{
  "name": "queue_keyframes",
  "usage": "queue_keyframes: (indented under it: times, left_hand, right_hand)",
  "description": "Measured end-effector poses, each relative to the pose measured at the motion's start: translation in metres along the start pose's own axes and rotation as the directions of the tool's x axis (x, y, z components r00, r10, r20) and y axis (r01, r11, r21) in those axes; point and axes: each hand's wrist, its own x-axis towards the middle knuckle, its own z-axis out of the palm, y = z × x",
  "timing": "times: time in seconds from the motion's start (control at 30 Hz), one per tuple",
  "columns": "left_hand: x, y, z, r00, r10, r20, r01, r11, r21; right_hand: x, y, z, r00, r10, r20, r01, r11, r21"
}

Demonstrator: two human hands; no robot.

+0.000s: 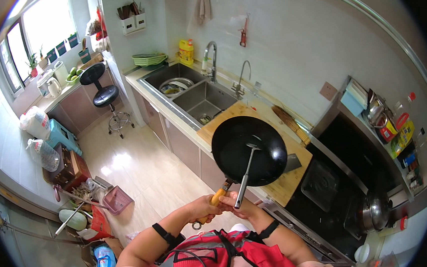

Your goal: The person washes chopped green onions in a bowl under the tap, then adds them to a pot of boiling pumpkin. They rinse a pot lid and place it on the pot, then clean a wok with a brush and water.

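Note:
My left hand (203,209) is closed around the wooden handle (216,200) of a black wok (233,150). The wok is above the edge of a bamboo cutting board (220,121). A metal spatula (245,178) lies in the wok, its blade on the inner surface and its handle sticking out over the rim towards me. My right hand (242,206) is at the wok handle's upper part, beside the spatula's handle end; its exact grip is partly hidden. A dark cleaver blade (293,162) shows on the board, right of the wok.
Beyond the board is a double steel sink (205,100) with a bowl in its far basin and a faucet (212,62). A bamboo brush (290,123) lies along the wall. The black cooktop (309,201) with a steel pot (374,211) is at right. A stool (106,96) stands at the far left.

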Motion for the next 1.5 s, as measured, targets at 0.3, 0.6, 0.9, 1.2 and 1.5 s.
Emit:
queue_keyframes:
  times: [0.3, 0.6, 0.9, 1.2, 1.5]
  left_hand:
    - [-0.022, -0.002, -0.101, 0.98, 0.05, -0.192, -0.089, 0.975, -0.204]
    - [0.007, 0.013, -0.215, 0.923, 0.01, -0.386, -0.14, 0.94, -0.31]
    - [0.056, 0.057, -0.301, 0.906, 0.054, -0.42, -0.215, 0.914, -0.345]
    - [0.09, 0.089, -0.376, 0.938, 0.068, -0.341, -0.185, 0.927, -0.327]
    - [0.086, 0.106, -0.458, 0.987, -0.025, -0.157, -0.014, 0.97, -0.241]
  right_hand:
    - [0.141, -0.009, 0.022, 0.954, 0.167, 0.249, -0.157, 0.986, -0.059]
    - [0.295, -0.014, 0.014, 0.901, 0.216, 0.377, -0.18, 0.975, -0.13]
    - [0.401, -0.061, -0.014, 0.903, 0.294, 0.312, -0.236, 0.949, -0.209]
    - [0.46, -0.082, -0.024, 0.956, 0.27, 0.116, -0.248, 0.952, -0.179]
    - [0.505, -0.085, -0.008, 0.968, 0.247, -0.046, -0.25, 0.932, -0.264]
